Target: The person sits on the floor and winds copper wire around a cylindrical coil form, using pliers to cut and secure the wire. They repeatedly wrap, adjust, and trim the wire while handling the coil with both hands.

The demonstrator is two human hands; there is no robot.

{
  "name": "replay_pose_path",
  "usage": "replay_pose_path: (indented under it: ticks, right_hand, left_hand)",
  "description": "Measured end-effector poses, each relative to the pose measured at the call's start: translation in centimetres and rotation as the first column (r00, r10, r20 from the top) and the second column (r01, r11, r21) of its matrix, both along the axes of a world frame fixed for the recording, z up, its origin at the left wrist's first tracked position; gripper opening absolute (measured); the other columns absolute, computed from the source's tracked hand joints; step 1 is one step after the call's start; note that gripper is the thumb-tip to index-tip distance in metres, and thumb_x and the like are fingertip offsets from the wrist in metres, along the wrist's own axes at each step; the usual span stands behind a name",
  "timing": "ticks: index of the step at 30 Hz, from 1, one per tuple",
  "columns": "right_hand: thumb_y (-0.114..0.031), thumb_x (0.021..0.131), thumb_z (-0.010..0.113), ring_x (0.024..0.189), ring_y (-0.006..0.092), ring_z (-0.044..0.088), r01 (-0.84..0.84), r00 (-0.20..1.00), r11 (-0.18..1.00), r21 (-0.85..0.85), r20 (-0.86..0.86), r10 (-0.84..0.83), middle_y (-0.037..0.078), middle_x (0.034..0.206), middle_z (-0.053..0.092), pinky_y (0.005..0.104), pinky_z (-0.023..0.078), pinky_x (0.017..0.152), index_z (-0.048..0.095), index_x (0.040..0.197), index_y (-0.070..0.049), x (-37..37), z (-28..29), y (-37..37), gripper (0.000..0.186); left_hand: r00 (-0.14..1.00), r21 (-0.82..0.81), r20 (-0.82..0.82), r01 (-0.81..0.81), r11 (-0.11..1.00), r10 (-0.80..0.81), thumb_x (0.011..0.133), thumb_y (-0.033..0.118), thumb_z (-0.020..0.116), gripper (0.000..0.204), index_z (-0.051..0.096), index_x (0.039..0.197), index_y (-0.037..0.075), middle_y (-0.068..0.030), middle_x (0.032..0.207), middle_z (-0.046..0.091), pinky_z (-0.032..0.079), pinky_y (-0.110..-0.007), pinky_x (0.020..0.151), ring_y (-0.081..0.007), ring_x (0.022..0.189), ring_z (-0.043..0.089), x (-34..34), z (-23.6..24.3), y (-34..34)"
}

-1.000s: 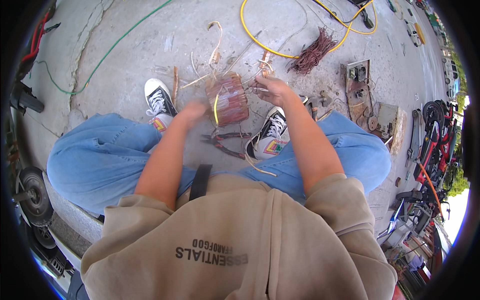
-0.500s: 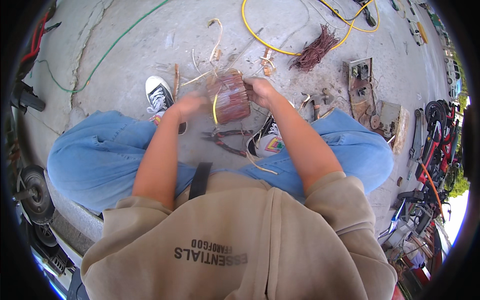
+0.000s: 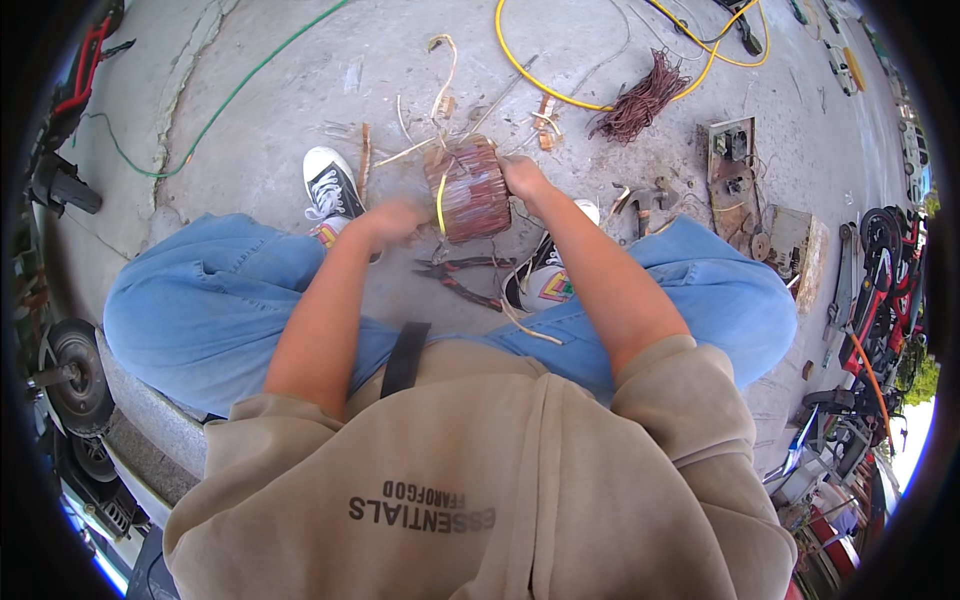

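A reddish-brown wire-wound coil (image 3: 476,200), like a transformer winding, is between my hands above the concrete, partly wrapped in shiny clear film. My right hand (image 3: 524,180) grips its upper right edge, fingers closed and partly hidden. At the coil's left side is my left hand (image 3: 397,222), its fingers smeared by motion. A yellow strip of wire or sleeving (image 3: 441,203) runs down the coil's left part. Pale leads (image 3: 441,85) reach away from its far end. Pliers with red and black handles (image 3: 468,283) lie open just below the coil, between my shoes.
A hammer (image 3: 644,208) lies right of my right shoe (image 3: 548,283). Farther right are an opened metal case (image 3: 733,170) and a rusty box (image 3: 790,245). A dark red wire bundle (image 3: 645,97), a yellow hose (image 3: 540,85) and a green hose (image 3: 235,85) lie beyond.
The whole view has shifted slightly. My left hand is blurred in both frames and now sits a little nearer to me beside the coil. My right hand keeps its grip.
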State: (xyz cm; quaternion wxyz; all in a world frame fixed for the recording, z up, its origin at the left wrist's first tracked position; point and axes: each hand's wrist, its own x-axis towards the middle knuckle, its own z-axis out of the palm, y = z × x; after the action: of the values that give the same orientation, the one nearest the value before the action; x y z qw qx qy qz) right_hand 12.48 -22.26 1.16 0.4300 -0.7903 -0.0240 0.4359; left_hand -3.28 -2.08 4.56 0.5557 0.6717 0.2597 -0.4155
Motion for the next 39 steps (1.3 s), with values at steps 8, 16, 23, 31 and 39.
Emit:
replay_pose_path:
  ticks: [8,16,23,31,39]
  right_hand:
    - [-0.035,0.085,0.055,0.084,0.0389,0.068,-0.218,0.931,0.941,-0.258,0.233,0.28,0.026,0.08,0.067,0.0426,0.052,0.08,0.07,0.081,0.008,3.0,0.3,-0.2,0.046]
    - [-0.023,0.072,0.075,0.08,0.0303,0.067,-0.676,0.692,0.735,-0.043,0.304,0.654,0.014,0.087,0.07,0.0397,0.053,0.079,0.072,0.097,-0.003,2.8,17.1,-0.2,0.032]
    - [-0.024,0.067,0.083,0.112,0.0323,0.054,-0.663,0.265,0.723,-0.194,0.843,0.469,0.015,0.135,0.048,0.0399,0.044,0.101,0.048,0.137,-0.012,-2.5,21.9,-1.9,0.079]
    - [-0.023,0.082,0.071,0.106,0.0326,0.059,-0.655,0.47,0.755,-0.039,0.761,0.447,0.017,0.113,0.064,0.0405,0.05,0.086,0.055,0.127,-0.003,-4.2,19.1,-1.8,0.052]
    - [-0.016,0.088,0.066,0.06,0.0203,0.062,-0.384,0.834,0.891,0.241,0.505,0.223,0.01,0.076,0.068,0.0328,0.051,0.06,0.068,0.097,0.001,-2.2,17.1,-1.6,0.019]
  left_hand:
    - [0.76,0.616,0.191,0.4,0.678,-0.621,0.084,0.015,0.057,0.02,0.068,0.085,-0.003,-0.021,0.078,0.063,0.05,-0.043,0.064,-0.0312,0.071,0.064,-1.0,5.6,1.5]
    - [0.83,0.758,0.217,0.188,0.625,-0.514,0.091,0.019,0.048,0.025,0.064,0.083,0.001,-0.0227,0.085,0.064,0.046,-0.049,0.074,-0.04,0.084,0.061,-4.7,16.9,1.1]
    - [0.759,0.662,0.389,0.164,0.732,-0.522,0.095,0.022,0.051,0.026,0.064,0.089,0.0,-0.0222,0.08,0.061,0.047,-0.045,0.071,-0.0361,0.079,0.061,-0.7,22.8,-0.3]
    - [0.709,0.435,0.484,0.313,0.844,-0.513,0.097,0.022,0.053,0.031,0.066,0.101,-0.006,-0.0154,0.075,0.061,0.048,-0.036,0.068,-0.0212,0.069,0.055,6.4,21.9,3.3]
    - [0.706,0.478,0.65,-0.092,0.874,-0.281,0.094,0.03,0.061,0.035,0.064,0.099,-0.004,-0.0058,0.072,0.058,0.047,-0.029,0.054,-0.0132,0.056,0.053,9.5,23.9,0.1]
